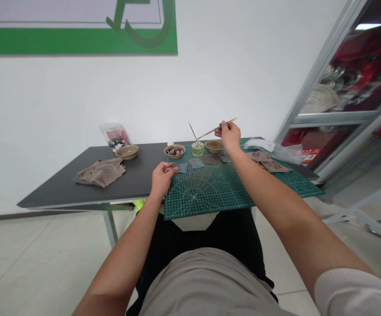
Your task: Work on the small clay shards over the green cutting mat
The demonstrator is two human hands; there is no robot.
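While the right hand [229,134] pinches a slim stick [206,134] well up its shaft, probably for reach into the clear jar [197,150], the left hand [162,179] touches a small square [182,168], pinching or pressing, I can't tell. That square, thin and bluish-grey, lies on the green mat [206,202], left of the jar.

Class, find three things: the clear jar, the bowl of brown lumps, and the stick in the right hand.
Clear jar [197,150], head view: front side.
Bowl of brown lumps [174,156], head view: front outer wall.
Held stick [208,133], head view: lower shaft.
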